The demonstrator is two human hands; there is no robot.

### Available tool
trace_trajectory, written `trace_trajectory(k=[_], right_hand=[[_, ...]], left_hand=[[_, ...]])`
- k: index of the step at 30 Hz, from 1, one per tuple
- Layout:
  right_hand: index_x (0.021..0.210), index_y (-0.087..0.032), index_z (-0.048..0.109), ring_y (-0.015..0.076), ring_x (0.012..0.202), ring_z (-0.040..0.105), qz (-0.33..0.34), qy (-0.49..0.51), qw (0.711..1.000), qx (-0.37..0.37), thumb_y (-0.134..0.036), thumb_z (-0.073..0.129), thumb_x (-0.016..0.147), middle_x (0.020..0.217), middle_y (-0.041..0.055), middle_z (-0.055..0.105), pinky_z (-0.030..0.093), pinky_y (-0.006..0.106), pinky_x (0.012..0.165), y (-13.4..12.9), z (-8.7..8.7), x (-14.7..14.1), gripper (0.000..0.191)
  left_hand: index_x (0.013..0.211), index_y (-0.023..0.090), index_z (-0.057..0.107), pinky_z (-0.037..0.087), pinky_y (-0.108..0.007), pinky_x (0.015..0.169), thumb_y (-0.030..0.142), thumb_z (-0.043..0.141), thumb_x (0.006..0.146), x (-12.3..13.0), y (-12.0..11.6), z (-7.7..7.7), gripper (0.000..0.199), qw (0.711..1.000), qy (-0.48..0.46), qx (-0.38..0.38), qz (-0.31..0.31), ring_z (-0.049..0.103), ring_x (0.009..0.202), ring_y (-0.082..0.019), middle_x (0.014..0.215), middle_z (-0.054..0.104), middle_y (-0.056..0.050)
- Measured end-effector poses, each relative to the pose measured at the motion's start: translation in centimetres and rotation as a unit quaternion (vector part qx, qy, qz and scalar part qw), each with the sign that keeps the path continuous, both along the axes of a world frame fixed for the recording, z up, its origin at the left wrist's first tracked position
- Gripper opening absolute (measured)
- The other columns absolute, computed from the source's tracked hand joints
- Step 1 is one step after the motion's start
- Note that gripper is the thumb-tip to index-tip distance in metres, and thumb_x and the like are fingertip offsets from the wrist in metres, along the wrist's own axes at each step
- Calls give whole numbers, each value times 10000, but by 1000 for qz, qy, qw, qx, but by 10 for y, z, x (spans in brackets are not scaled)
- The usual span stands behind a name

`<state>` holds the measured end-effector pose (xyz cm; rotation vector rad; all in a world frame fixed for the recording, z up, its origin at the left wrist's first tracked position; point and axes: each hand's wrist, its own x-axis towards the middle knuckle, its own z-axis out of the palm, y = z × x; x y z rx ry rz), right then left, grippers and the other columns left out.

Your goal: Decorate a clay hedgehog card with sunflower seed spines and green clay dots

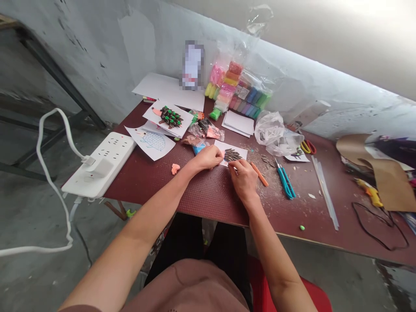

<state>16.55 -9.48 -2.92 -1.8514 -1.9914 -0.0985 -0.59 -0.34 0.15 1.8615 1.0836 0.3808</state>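
Observation:
A small white card (242,150) lies on the table in front of me, with a cluster of dark, striped seeds (233,154) set close together on it. A bit of pinkish clay shows at the cluster's left end. My left hand (209,157) is at the card's left end, fingers bent and pressed onto it. At the lower edge of the seeds, my right hand (243,173) has its thumb and fingers pinched together; whatever is between them is hidden. An orange stick-like tool (259,174) lies just right of that hand. Loose seeds (267,161) are scattered beyond it.
A turquoise utility knife (286,181), scissors (307,147), clear sticks (325,190) and a glue gun (368,192) lie to the right. Bagged coloured clay (240,91) stands at the wall. Left are a seed hedgehog card (168,118), a drawing (151,142) and a power strip (100,162).

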Motion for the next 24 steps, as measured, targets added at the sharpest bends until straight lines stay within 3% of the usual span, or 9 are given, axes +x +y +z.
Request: trace_trajectory(k=[9,24], right_hand=[[999,-243,809,183,846,660,8,6,1000,-14,-242,588,1034,958,55,750,422,277,715,8,-9,0,224],[1005,-224,817,176,819,614,-23,-21,999,-33,-251,602,1030,959,64,711,372,270,672,12,-7,-4,218]], left_hand=[[533,176,582,341,-210,515,75,563,816,-4,-1,3,301,1000,-5,12,-13,528,476,-118,459,486,34],[557,169,617,367,-223,565,67,577,858,-2,-3,6,320,1000,12,13,-6,515,491,-130,475,488,31]])
